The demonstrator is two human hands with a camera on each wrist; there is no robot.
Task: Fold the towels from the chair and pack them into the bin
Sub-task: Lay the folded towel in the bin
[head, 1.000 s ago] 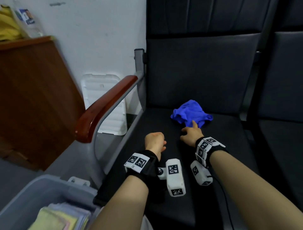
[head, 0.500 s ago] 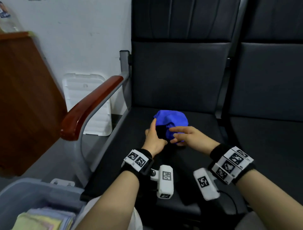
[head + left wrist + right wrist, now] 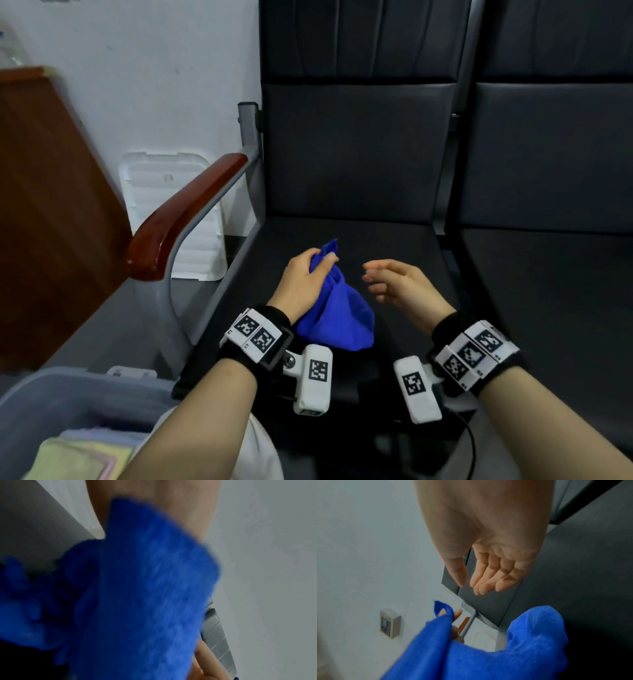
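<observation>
A bright blue towel hangs bunched above the black chair seat. My left hand grips its upper corner, fingers curled round the cloth; the towel fills the blurred left wrist view. My right hand hovers just right of the towel, fingers relaxed and holding nothing. In the right wrist view the right hand shows an empty palm above the towel. The grey bin sits at lower left with folded pastel towels inside.
The chair's wooden armrest on a grey metal frame stands between the seat and the bin. A white plastic lid leans on the wall behind it. A brown wooden panel is at left. A second black seat adjoins at right.
The towel lay crumpled on the seat a second ago. My left hand took its corner and lifted it toward me; my right hand let go of it and drew aside.
</observation>
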